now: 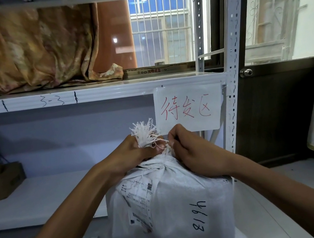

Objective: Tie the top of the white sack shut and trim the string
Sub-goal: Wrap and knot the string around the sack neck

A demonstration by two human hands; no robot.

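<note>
Before the white metal shelving (85, 93), just below a paper sign (189, 107) with red handwriting, the white sack (173, 209) stood upright between the person's forearms. Its mouth was bunched into a neck (160, 165) topped by a frayed tuft (144, 133). The left hand (134, 154) was curled round that neck just under the tuft, squeezing it closed. The right hand (191, 150), fingers bent, pinched the string (167, 150) close beside the neck. The string was thin and pale, hard to tell from the loose woven strands around it, so how far the knot had got could not be read. The sack looked like woven plastic cloth: soft enough to gather and crease, a little slick, and shedding threads at its cut edge. Its squared, filled-out body, with a shipping label (137, 192) wrinkled over one shoulder, suggested bulky contents and probably some weight, enough to stand unaided. The best hold seemed to be the bunched neck below the tuft, where the cloth was thickest; the tuft would likely just pull apart. Such cloth would probably try to spring open, so the string would want cinching hard. No cutting tool was in view.
</note>
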